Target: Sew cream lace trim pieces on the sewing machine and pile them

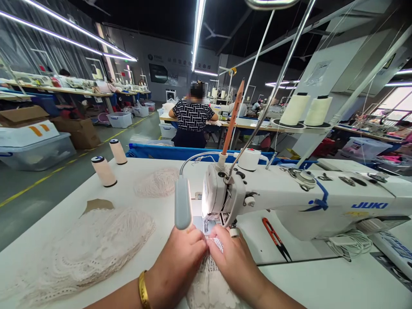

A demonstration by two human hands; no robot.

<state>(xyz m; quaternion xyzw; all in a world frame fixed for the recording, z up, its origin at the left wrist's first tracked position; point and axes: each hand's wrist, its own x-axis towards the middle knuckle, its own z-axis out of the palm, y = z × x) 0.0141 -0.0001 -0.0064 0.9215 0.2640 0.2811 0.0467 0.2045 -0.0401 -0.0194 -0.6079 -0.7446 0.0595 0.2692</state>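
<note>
My left hand [178, 264], with a gold bangle at the wrist, and my right hand [233, 259] lie side by side, fingers curled and pressed onto a piece of white lace [209, 285]. They hold it just in front of the needle area of a white JUKI sewing machine [289, 195]. A grey lamp head [183, 204] on a flexible arm hangs right above my left hand's fingers. The needle itself is hidden behind the lamp and my fingers.
A heap of white lace pieces [86, 246] lies at the left, a smaller pile [157, 182] behind it. Two thread cones [103, 171] stand at the far left edge. Red-handled snips [277, 238] rest under the machine arm. Another person [192, 120] sits at a table ahead.
</note>
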